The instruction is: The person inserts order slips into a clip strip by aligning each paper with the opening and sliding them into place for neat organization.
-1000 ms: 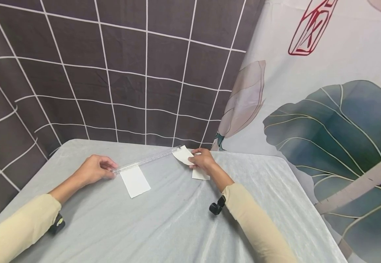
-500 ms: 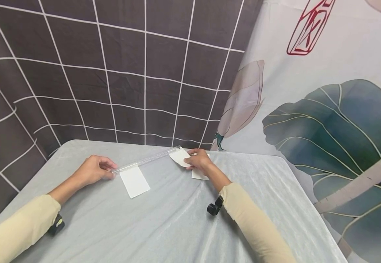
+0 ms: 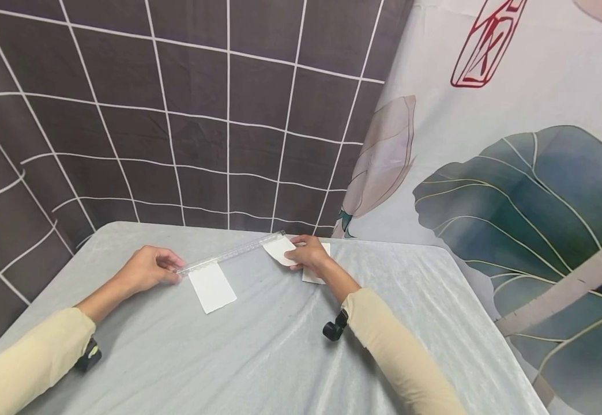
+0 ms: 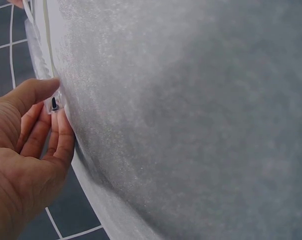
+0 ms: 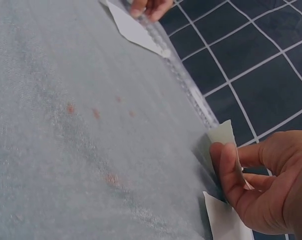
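Note:
My left hand (image 3: pixel 147 270) pinches the near-left end of a long clear plastic ruler-like strip (image 3: pixel 241 249), thumb over fingers in the left wrist view. A white paper piece (image 3: pixel 211 287) hangs from the strip's edge close to that hand and lies toward me over the cloth. At the strip's far end, my right hand (image 3: pixel 308 253) pinches a second white paper piece (image 3: pixel 278 250), slightly bent, its upper edge right at the strip. Partly behind the right hand, a third white paper piece (image 5: pixel 225 220) lies on the cloth.
A pale grey velvety cloth (image 3: pixel 259 346) with soft folds covers the table, its back edge just behind the strip. Dark gridded fabric (image 3: pixel 187 127) hangs behind, and a leaf-printed curtain (image 3: pixel 534 190) hangs at the right. Black wrist cameras (image 3: pixel 335 326) sit under both sleeves.
My right hand has slid a little left along the strip with its paper piece, which now lies flatter against the strip. More of the third paper shows. My left hand has stayed put.

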A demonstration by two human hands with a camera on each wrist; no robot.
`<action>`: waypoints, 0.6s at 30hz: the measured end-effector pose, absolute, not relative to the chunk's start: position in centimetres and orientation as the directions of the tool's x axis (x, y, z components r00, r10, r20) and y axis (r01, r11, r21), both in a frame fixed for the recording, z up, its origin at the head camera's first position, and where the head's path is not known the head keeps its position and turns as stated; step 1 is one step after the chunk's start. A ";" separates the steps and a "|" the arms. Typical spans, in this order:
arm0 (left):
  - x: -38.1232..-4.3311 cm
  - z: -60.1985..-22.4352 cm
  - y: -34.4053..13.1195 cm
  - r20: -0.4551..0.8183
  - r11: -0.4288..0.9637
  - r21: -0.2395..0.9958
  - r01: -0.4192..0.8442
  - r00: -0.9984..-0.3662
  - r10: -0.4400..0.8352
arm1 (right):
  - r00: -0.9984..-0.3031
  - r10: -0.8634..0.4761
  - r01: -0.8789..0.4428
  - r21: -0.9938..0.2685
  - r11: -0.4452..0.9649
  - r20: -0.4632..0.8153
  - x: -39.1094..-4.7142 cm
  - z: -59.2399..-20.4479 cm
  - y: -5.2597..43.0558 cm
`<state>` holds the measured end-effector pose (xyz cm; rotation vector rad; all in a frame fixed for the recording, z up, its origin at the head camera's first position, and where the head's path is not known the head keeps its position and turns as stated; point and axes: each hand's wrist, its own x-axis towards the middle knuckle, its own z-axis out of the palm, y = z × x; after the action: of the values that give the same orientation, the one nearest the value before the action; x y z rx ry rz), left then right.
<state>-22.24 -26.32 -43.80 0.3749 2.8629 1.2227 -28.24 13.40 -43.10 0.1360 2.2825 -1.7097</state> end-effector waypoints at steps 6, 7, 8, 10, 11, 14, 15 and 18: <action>-22.2 -43.8 -26.3 0.084 0.666 0.715 0.213 -0.972 0.220 | -0.953 -0.123 0.232 -0.926 0.299 -0.278 -28.1 -43.3 13.1; -22.2 -43.8 -26.3 0.083 0.666 0.715 0.212 -0.972 0.220 | -0.952 -0.128 0.230 -0.926 0.300 -0.278 -28.1 -43.3 13.1; -22.3 -43.8 -26.3 0.083 0.666 0.715 0.212 -0.972 0.220 | -0.952 -0.132 0.229 -0.926 0.300 -0.278 -28.0 -43.3 13.0; -22.3 -43.8 -26.3 0.083 0.665 0.716 0.213 -0.972 0.221 | -0.951 -0.137 0.226 -0.928 0.296 -0.276 -28.0 -43.4 12.9; -22.3 -43.8 -26.3 0.084 0.665 0.716 0.213 -0.972 0.221 | -0.952 -0.137 0.226 -0.928 0.296 -0.275 -28.0 -43.4 12.9; -22.3 -43.8 -26.3 0.084 0.662 0.718 0.214 -0.971 0.224 | -0.952 -0.133 0.228 -0.926 0.300 -0.277 -28.0 -43.5 12.7; -22.3 -43.8 -26.3 0.083 0.662 0.719 0.213 -0.971 0.223 | -0.951 -0.132 0.229 -0.926 0.301 -0.278 -28.0 -43.5 12.7; -22.3 -43.8 -26.3 0.080 0.662 0.720 0.209 -0.972 0.220 | -0.949 -0.131 0.236 -0.922 0.308 -0.287 -27.9 -43.4 12.5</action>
<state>-22.30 -26.34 -43.82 0.3682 2.8506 1.2326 -27.94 12.48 -43.39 0.0949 2.2711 -1.6810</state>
